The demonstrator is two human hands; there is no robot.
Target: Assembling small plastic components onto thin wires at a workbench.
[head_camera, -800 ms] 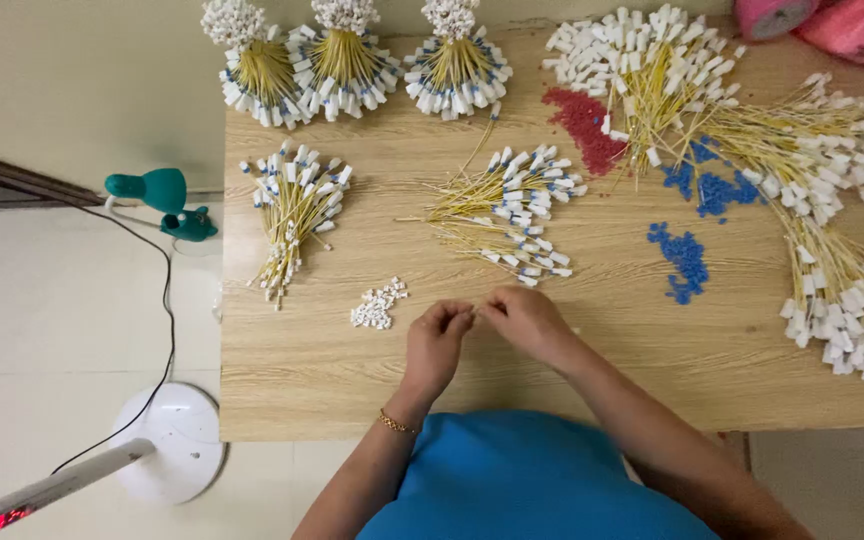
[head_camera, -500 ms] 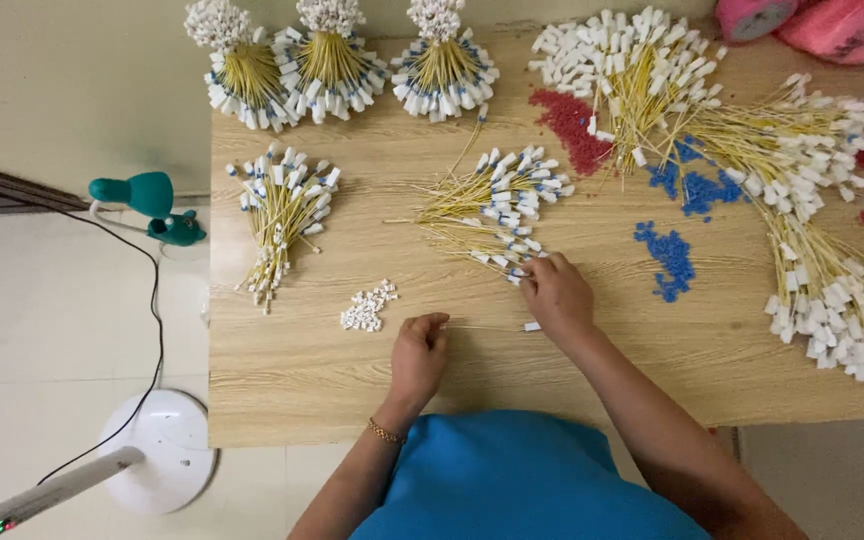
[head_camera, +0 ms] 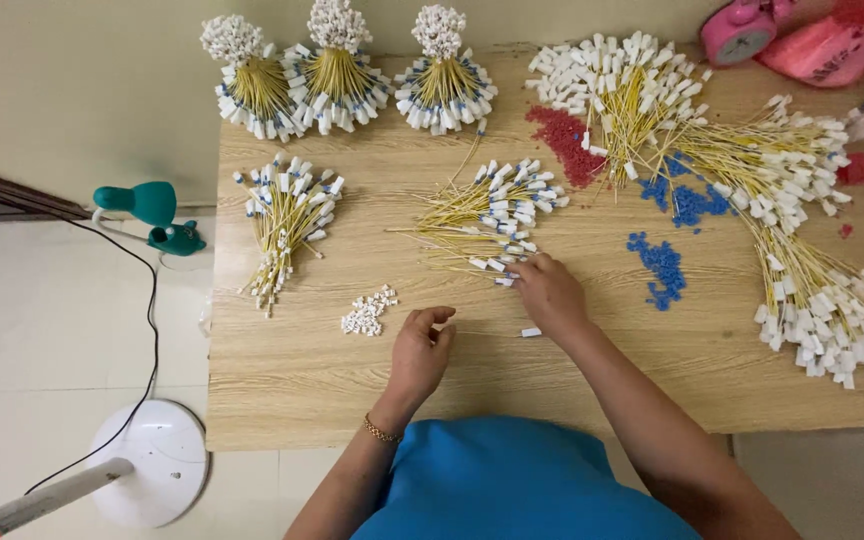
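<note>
My left hand [head_camera: 422,350] rests on the wooden table [head_camera: 292,385] near its front edge. Its fingertips are pinched on a thin yellow cable whose white connector [head_camera: 530,332] lies just to the right. My right hand [head_camera: 549,292] reaches forward to the near end of a loose pile of yellow cables with white and blue connectors [head_camera: 487,215]. Its fingertips close on one connector at the pile's edge. A small heap of white caps [head_camera: 369,312] lies left of my left hand.
A cable bundle [head_camera: 284,225] lies at the left and three tied upright bundles [head_camera: 337,65] stand at the back. Red pellets [head_camera: 570,135], blue pellets [head_camera: 662,268] and large cable heaps [head_camera: 802,230] fill the right. A green lamp [head_camera: 152,208] and a white stand base [head_camera: 152,460] are off the table's left.
My hands were together at the front of the table. The right hand has since reached forward to the cable pile, and the left hand stayed near the front edge.
</note>
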